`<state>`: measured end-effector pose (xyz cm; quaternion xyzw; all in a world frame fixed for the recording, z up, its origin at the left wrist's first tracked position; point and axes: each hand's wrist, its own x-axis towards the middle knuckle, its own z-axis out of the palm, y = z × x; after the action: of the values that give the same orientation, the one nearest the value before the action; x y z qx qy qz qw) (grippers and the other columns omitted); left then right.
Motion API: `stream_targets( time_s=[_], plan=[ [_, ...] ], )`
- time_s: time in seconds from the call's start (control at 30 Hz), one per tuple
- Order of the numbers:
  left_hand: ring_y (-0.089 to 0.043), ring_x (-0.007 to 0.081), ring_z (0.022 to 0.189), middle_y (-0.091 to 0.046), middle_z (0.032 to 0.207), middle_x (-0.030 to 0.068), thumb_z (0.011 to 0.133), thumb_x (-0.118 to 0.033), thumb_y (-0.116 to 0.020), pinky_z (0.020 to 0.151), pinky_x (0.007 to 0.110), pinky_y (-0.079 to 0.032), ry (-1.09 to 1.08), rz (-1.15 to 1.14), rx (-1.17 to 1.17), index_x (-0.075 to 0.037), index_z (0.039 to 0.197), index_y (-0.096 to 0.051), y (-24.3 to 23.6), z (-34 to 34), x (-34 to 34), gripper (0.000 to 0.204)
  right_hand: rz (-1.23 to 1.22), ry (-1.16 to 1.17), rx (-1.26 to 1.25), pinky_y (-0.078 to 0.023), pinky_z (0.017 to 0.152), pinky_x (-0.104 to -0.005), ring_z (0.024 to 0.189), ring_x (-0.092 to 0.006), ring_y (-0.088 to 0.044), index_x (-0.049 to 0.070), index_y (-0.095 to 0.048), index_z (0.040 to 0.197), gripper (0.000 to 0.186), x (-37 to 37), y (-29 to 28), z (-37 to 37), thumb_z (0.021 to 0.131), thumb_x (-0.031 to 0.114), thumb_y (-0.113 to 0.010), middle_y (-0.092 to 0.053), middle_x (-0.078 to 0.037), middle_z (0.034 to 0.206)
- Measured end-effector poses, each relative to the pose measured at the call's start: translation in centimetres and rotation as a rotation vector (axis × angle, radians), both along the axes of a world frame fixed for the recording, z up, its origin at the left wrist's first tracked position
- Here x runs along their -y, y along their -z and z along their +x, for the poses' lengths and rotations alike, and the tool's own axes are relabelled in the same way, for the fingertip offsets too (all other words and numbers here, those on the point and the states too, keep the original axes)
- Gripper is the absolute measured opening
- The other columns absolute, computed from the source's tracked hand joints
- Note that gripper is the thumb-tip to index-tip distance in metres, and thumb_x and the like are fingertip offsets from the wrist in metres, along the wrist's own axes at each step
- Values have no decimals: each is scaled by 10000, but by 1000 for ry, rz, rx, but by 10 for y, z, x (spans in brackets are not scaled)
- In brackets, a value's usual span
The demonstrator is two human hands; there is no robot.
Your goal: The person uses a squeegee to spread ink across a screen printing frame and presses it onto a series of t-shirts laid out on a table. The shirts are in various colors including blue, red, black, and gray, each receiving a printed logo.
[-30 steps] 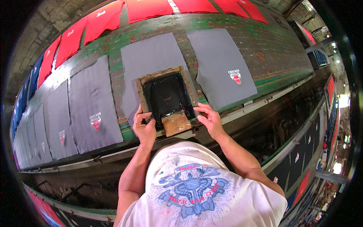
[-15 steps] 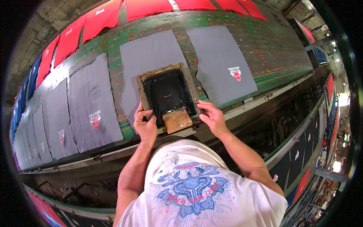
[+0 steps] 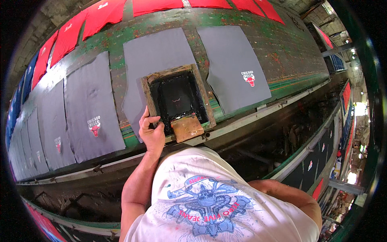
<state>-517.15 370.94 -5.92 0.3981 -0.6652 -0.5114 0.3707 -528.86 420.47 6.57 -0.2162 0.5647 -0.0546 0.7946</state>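
A wooden screen-printing frame lies on a grey fabric piece at the table's near edge. Black ink coats its inside, and a small bull-head outline shows in the mesh. A flat wooden block, seemingly a squeegee, leans at the frame's near end. My left hand grips the frame's near left corner, with thumb and fingers bent around it. My right forearm is drawn back beside my body; the right hand is hidden behind my shirt.
Another grey piece with a bull print lies to the right, and several printed grey pieces line the left. Red fabric pieces lie along the far side. A metal rail edges the table, with a second table beyond at right.
My right hand has let go of the frame's right side and pulled back out of sight. The left hand stays on the frame. The view has shifted slightly.
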Motion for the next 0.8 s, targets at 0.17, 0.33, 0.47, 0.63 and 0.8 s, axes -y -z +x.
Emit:
stream_targets(
  time_s=[0.17,0.33,0.47,0.63,0.8],
  plan=[
    [-610,332,1504,-648,1633,236,805,114,-736,1246,421,-457,8,26,-42,-43,967,-761,2,1,2,227,46,56,-25,-627,909,-493,1059,-263,-791,36,-832,1304,440,-8,8,11,930,267,-839,-853,-168,1255],
    [-623,320,1495,-650,1632,240,801,127,-728,1222,406,-474,12,44,-74,-36,965,-762,3,2,3,234,67,67,-25,-624,927,-496,1079,-277,-788,37,-831,1305,441,-7,6,13,934,277,-841,-847,-173,1266],
    [-628,300,1490,-643,1637,246,802,131,-726,1206,392,-482,0,83,-115,-28,964,-759,4,0,2,230,72,71,-29,-622,942,-497,1096,-288,-786,37,-831,1306,443,-8,4,13,938,284,-843,-842,-178,1275],
    [-634,287,1481,-630,1648,246,804,142,-712,1187,376,-493,1,100,-116,-13,965,-755,3,2,2,229,74,65,-27,-619,960,-500,1116,-301,-782,38,-830,1307,445,-7,1,11,943,294,-845,-837,-184,1287],
    [-633,286,1483,-629,1648,242,803,150,-699,1176,369,-501,17,74,-113,-6,965,-752,2,3,3,231,69,55,-18,-616,978,-502,1137,-315,-779,39,-829,1308,447,-7,0,6,948,303,-847,-831,-190,1298]
  ],
)
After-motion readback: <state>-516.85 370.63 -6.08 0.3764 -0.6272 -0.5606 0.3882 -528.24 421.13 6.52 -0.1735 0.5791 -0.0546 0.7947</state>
